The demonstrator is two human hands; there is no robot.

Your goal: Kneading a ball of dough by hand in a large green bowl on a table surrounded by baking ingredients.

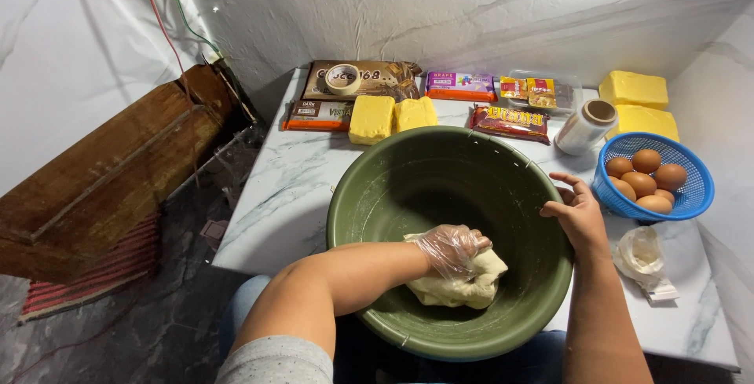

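Note:
A large green bowl [377, 195] sits on a marble-patterned table [275, 188]. Inside it lies a pale lump of dough [463, 286]. My left hand [453, 249], in a clear plastic glove, presses down into the dough with its fingers curled on it. My bare right hand [577, 211] rests on the bowl's right rim, fingers spread over the edge.
A blue basket of brown eggs [691, 195] stands right of the bowl, with a crumpled bag [642, 258] in front. Behind are yellow butter blocks [371, 119], chocolate packets [509, 122], a roll of plastic wrap [585, 127], a tape roll [343, 78]. A wooden board [102, 188] leans at left.

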